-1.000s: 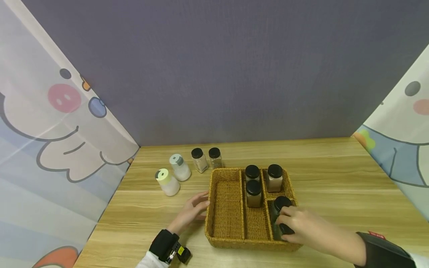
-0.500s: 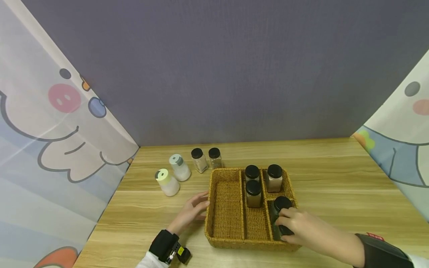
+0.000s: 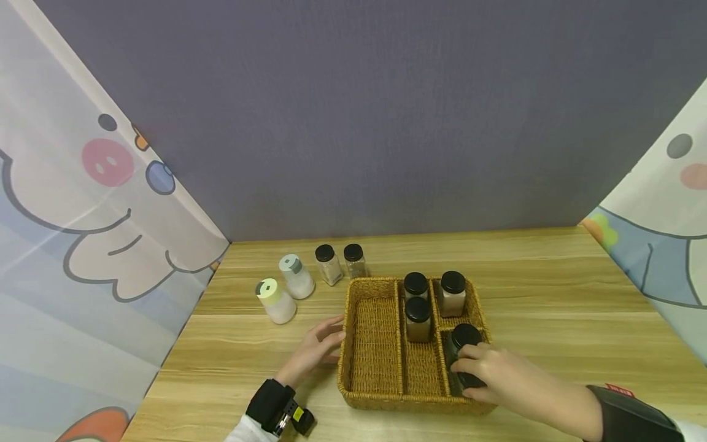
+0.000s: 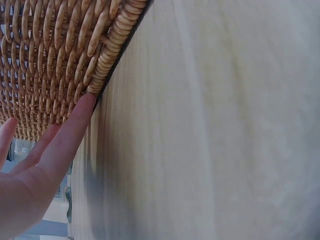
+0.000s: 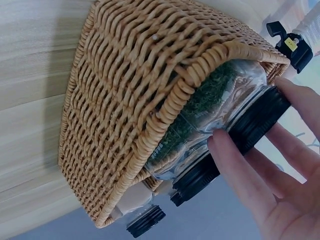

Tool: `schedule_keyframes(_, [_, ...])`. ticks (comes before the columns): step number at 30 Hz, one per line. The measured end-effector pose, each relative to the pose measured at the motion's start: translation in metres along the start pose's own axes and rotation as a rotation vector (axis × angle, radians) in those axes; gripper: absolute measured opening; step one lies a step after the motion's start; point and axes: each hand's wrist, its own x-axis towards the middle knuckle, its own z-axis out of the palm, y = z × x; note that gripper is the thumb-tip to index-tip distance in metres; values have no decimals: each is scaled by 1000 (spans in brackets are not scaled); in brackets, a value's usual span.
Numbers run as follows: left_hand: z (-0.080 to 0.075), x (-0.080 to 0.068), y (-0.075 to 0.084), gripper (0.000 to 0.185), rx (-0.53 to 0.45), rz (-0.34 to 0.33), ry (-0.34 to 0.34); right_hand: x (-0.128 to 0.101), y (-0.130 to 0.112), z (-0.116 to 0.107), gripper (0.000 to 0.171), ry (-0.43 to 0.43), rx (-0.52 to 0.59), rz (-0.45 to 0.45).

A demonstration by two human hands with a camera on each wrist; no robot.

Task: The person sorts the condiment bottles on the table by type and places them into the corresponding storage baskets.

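A woven basket (image 3: 417, 399) with dividers sits on the wooden table. My right hand (image 3: 488, 371) pinches the black lid of a glass jar (image 5: 260, 120) in the basket's near right compartment, thumb on one side and fingers on the other. Just behind it in the same compartment stands another black-lidded jar (image 3: 466, 334); green dried herbs show through the glass in the right wrist view. Against the basket's left wall rest the fingertips of my left hand (image 3: 312, 353), its fingers fairly straight, as the left wrist view also shows (image 4: 55, 150).
Two black-lidded jars (image 3: 418, 322) stand in the middle compartment, and one pale-filled jar (image 3: 453, 294) at the back right. Left of the basket are a yellow-topped shaker (image 3: 278, 304), a pale blue-topped shaker (image 3: 298, 279) and two black-lidded jars (image 3: 329, 267). A grey wall (image 3: 409, 123) closes off the back.
The fingers of my right hand have shifted very slightly over the jar's lid. The left hand, the basket and the other jars stay where they were.
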Motion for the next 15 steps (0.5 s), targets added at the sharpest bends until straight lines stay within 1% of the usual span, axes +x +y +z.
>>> schedule_keyframes(6, [0,0,0,57,-9,15,-8,0,-1,-4,27,11,15,-1])
schedule_keyframes(10, [-1,1,-1,57,-31,18,-20,0,0,-6,27,50,-23,-19])
schedule_keyframes(13, [-1,0,-1,57,-29,19,-20,0,1,-8,27,90,-62,-38])
schedule_keyframes(15, [-1,0,-1,57,-32,18,-22,0,1,-10,27,100,-61,-39])
